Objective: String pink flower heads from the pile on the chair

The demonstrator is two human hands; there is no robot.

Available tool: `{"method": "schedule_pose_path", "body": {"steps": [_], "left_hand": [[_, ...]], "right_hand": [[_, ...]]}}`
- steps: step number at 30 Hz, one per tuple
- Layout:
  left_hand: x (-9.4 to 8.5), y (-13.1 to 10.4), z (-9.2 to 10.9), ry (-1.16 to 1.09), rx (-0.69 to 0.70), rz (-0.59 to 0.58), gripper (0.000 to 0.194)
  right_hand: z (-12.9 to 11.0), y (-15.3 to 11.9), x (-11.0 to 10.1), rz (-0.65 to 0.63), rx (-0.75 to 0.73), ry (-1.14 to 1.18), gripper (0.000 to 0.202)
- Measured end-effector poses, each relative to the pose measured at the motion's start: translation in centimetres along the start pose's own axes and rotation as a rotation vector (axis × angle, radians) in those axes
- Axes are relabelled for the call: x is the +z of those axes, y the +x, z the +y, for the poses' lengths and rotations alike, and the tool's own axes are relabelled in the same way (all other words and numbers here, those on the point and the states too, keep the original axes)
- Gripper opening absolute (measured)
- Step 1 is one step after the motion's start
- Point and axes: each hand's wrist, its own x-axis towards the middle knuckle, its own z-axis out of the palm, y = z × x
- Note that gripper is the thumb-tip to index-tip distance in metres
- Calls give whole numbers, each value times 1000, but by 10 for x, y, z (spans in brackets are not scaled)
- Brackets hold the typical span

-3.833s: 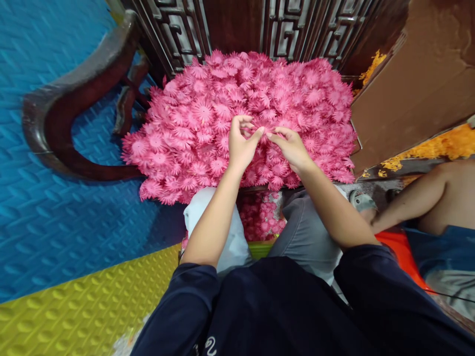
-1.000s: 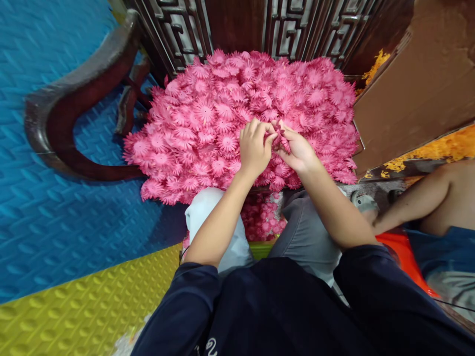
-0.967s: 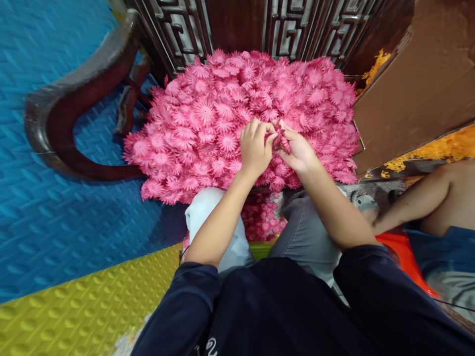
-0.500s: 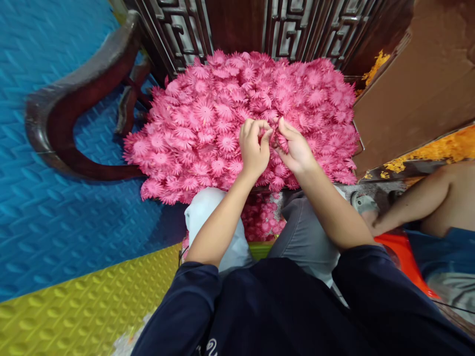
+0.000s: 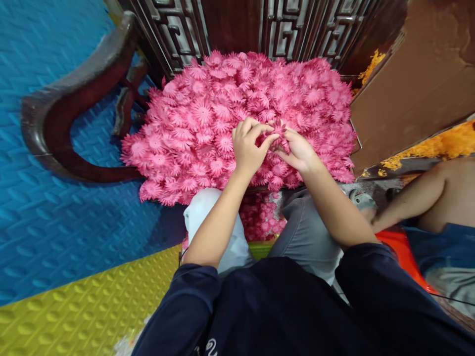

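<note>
A broad heap of pink artificial flowers (image 5: 202, 111) lies in front of me, and both hands are above its middle. Between my hands is one darker pink artificial flower (image 5: 281, 134), its petals partly covered by fingers. My left hand (image 5: 248, 143) pinches the flower's left edge between thumb and forefinger. From the other side, my right hand (image 5: 297, 150) holds the same flower, thumb and fingers closed about it. The underside of this flower is hidden.
A curved dark wooden armrest (image 5: 48, 133) juts out at the left. Behind the heap stands a carved wooden panel (image 5: 232, 27). Brown cardboard (image 5: 411, 84) leans at the right, by orange flowers (image 5: 438, 146). Another person's leg (image 5: 415, 198) is close by on the right.
My left hand has shifted slightly left and its thumb and forefinger reach across to the flower. The flower between my hands now shows more of its spread petals.
</note>
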Motion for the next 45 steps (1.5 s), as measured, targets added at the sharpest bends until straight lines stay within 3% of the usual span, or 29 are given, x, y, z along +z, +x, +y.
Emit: {"method": "schedule_pose_path", "body": {"steps": [6,16,24,35,39,45], "left_hand": [[2,-2,1,52,-24,-22,31],[7,-4,1,61,10,-101,41],[7,-3,5,-80,-31,-59,30],[6,-7,9,-33,2,-124,28],[9,-5,7,-183,-94,-90,27],[9,2,-5,-511,-184,-222,23]], "right_hand": [[-1,-1,-2,-10,18,112,12],[-3,2,-2,-16,-63,-105,30],[-3,4,-1,52,-204,-163,28],[-1,3,-1,120,-212,-242,22],[-1,3,-1,113,-228,-215,22],[0,3,1,49,-200,-188,20]]}}
